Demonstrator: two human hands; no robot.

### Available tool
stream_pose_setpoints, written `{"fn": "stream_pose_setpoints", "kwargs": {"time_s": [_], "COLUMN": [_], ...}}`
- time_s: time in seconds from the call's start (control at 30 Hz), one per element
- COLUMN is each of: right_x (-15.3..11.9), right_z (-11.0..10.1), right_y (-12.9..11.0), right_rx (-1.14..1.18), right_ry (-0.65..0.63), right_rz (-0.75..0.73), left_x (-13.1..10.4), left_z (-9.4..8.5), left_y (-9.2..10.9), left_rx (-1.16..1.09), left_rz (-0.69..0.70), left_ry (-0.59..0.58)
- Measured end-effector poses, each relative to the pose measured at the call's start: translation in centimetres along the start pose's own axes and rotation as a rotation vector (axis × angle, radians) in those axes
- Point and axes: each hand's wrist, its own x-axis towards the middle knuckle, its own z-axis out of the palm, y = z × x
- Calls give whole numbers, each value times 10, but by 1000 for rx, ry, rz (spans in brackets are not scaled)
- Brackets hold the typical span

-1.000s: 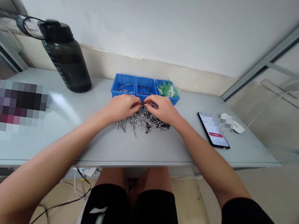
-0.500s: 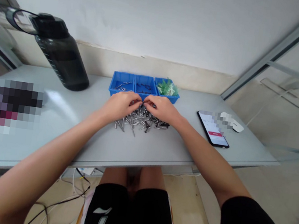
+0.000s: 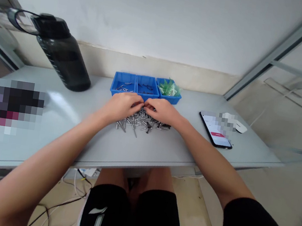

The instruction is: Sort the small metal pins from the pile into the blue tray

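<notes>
A heap of small silver and dark metal pieces (image 3: 138,121) lies on the grey table under and in front of my hands. My left hand (image 3: 125,105) and my right hand (image 3: 161,111) meet at the fingertips over the back of the heap, fingers pinched; whatever is between them is too small to make out. Just behind stand three blue bins: the left bin (image 3: 125,77) holds some silver pieces, the middle bin (image 3: 147,80) holds dark pieces, and the right bin (image 3: 173,100) holds green and white pieces.
A large dark bottle (image 3: 65,60) stands at the back left. On the right lie a phone (image 3: 215,131) with a lit screen and a white object (image 3: 240,127). A blurred-out item (image 3: 8,104) is at the far left. The table's front edge (image 3: 138,164) runs above my legs.
My right hand has shifted very slightly down, with its fingertips still against the left ones. My legs below the table have moved a little apart.
</notes>
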Motion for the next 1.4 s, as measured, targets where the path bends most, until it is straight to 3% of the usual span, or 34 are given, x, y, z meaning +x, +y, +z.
{"fn": "stream_pose_setpoints", "kwargs": {"time_s": [0.57, 1.1, 1.23, 1.4], "right_x": [-2, -3, -2, -2], "right_z": [-4, -3, -5, -4], "right_y": [-3, -2, -4, -2], "right_rx": [-201, -221, -195, -76], "right_ry": [-103, -52, -9, 36], "right_rz": [49, -7, 1, 42], "left_x": [-1, 0, 0, 0], "left_z": [0, 1, 0, 1], "left_y": [2, 2, -2, -2], "left_rx": [7, 29, 27, 35], "left_rz": [5, 30, -19, -66], "left_ry": [-88, -113, -81, -126]}}
